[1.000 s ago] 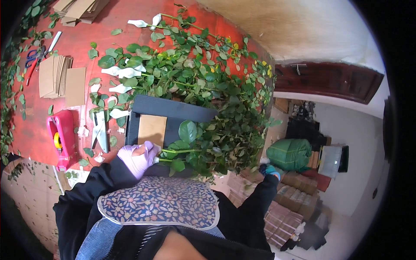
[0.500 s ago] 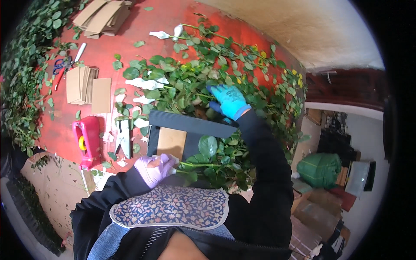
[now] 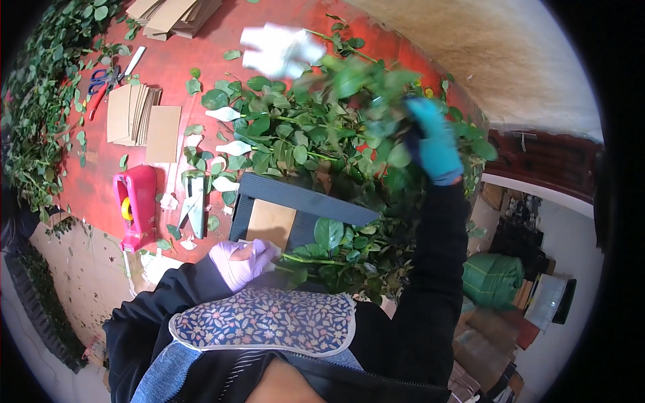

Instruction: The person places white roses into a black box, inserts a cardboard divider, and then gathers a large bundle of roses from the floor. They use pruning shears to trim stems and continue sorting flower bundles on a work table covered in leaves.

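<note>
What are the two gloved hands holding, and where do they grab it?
The left hand in a purple glove grips a bunch of green leafy stems at its cut ends. The right hand in a blue glove lifts a blurred leafy stem near its lower part.

A tape dispenser (image 3: 136,205) lies at the table's (image 3: 201,54) left, card pieces (image 3: 141,117) behind it, scissors (image 3: 102,80) farther back. A dark tray (image 3: 302,201) sits centre, leafy stems (image 3: 302,134) piled behind and right of it.

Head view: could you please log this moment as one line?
left hand purple glove, grips leafy stems | right hand blue glove, raised, lifts leafy stem | red table
</note>
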Demonstrator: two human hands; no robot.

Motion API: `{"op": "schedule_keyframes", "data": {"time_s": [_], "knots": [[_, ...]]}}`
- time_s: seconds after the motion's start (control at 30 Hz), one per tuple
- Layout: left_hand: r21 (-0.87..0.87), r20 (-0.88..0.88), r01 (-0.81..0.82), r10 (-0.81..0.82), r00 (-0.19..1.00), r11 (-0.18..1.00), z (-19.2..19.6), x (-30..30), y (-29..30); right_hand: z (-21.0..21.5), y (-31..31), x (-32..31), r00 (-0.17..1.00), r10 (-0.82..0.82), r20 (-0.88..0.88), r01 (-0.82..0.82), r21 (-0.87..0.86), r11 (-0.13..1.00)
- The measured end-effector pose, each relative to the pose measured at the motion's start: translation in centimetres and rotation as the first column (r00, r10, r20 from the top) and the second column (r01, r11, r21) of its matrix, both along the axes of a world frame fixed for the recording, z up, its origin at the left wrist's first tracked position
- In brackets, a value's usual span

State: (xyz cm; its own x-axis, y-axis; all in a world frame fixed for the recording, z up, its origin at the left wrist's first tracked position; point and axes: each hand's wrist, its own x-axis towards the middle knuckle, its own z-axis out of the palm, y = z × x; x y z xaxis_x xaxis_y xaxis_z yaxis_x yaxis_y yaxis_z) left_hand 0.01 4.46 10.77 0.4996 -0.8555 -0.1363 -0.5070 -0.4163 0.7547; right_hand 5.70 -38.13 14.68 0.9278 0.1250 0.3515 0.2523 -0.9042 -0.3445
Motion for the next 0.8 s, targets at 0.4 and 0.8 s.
{"op": "schedule_keyframes", "data": {"time_s": [0.4,0.8], "knots": [[0.127,-0.059,0.126,-0.12,0.991,0.984,1.1,0.2,-0.3,-7.3,6.7,2.9,0.912,0.103,-0.398,-0.105,0.017,0.994],[0.155,-0.385,0.032,0.03,0.922,0.987,-0.4,-0.5,0.5,-4.7,4.5,5.2,0.952,0.028,-0.305,-0.033,-0.011,0.999]]}}
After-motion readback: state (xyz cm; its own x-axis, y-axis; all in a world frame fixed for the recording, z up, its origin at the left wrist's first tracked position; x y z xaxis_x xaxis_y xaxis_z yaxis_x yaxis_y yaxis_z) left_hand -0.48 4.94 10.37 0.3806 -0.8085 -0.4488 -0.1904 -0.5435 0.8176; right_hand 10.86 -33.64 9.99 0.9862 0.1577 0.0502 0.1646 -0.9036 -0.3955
